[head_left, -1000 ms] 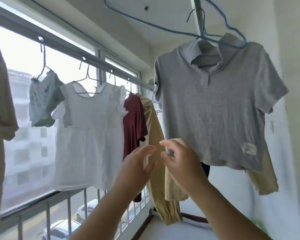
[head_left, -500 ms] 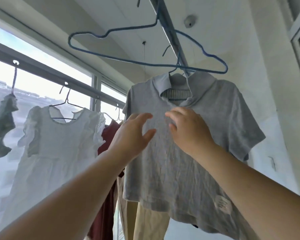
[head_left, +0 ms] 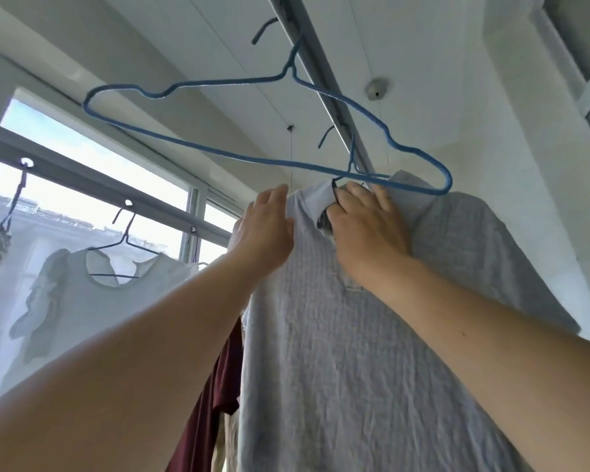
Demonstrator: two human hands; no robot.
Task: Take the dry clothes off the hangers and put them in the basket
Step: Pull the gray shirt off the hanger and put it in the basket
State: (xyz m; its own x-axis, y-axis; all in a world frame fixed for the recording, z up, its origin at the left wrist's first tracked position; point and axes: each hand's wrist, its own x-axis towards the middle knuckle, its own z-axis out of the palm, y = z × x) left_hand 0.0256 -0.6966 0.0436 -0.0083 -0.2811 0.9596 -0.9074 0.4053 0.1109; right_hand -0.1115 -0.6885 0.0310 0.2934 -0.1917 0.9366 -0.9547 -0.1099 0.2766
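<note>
The grey polo shirt (head_left: pixel 372 335) is hung on a blue hanger hooked to the ceiling rail (head_left: pixel 324 80), just behind an empty blue hanger (head_left: pixel 191 148). Its collar is pinched by the curled fingers of the right hand (head_left: pixel 368 226), while the left hand (head_left: pixel 266 236) is laid against the shirt's shoulder with fingers straight. The step is judged best done by stretching the neck opening sideways and sliding one hanger arm out first, so the collar is not strained. No basket is seen.
</note>
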